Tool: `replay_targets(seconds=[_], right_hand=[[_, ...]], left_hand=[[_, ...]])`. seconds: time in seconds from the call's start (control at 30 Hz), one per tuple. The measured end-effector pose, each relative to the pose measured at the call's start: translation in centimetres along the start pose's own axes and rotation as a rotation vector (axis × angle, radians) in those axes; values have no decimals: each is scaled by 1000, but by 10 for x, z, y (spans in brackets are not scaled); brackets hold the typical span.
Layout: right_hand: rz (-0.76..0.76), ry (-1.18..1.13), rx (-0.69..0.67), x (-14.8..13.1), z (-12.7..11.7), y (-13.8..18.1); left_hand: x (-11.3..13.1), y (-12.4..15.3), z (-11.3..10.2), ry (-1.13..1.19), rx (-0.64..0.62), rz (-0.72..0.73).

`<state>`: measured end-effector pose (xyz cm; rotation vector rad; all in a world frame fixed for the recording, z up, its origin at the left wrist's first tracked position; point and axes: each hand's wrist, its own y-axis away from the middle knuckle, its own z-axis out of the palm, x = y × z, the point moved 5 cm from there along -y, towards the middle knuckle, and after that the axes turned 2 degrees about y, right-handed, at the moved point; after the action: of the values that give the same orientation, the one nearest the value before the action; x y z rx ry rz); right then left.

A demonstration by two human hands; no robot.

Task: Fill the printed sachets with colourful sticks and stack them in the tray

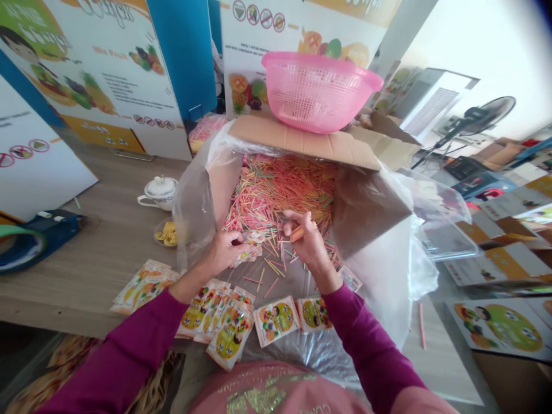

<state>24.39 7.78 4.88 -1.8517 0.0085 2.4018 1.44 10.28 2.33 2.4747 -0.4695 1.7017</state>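
My left hand (pixel 223 253) is closed on a small printed packet (pixel 250 248) at the front of the cardboard box. Beside it, my right hand (pixel 311 247) grips a small bunch of orange sticks (pixel 297 233), thumb and fingers around them. Behind both hands, thin pink, yellow and green candy-like sticks (pixel 284 184) fill the plastic-lined box (pixel 302 135), which is open toward me. Some loose sticks (pixel 272 267) are scattered on the plastic below my hands. Nearer to me lie several printed packets (pixel 277 319), and more packets (pixel 207 310) overlap on the left.
A pink plastic basket (pixel 319 92) rests on the box's back flap. To the left are a lidded white cup (pixel 159 192), a small dish of yellow pieces (pixel 167 233) and a blue tape dispenser (pixel 52 230). Large printed cartons (pixel 116 86) stand behind; a clear plastic container (pixel 444 236) is at right.
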Motion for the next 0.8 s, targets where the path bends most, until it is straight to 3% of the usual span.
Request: replay_targets(seconds=[0.23, 0.4, 0.53, 0.8], right_hand=[[-65, 121, -252, -24, 48, 14], [-83, 225, -338, -14, 49, 17], [-95, 163, -427, -11, 51, 19], [-158, 217, -456, -22, 46, 17]], left_hand=[[35, 8, 20, 183, -48, 71], [41, 5, 27, 240, -78, 101], [40, 3, 37, 320, -107, 85], [34, 7, 45, 598, -145, -106]])
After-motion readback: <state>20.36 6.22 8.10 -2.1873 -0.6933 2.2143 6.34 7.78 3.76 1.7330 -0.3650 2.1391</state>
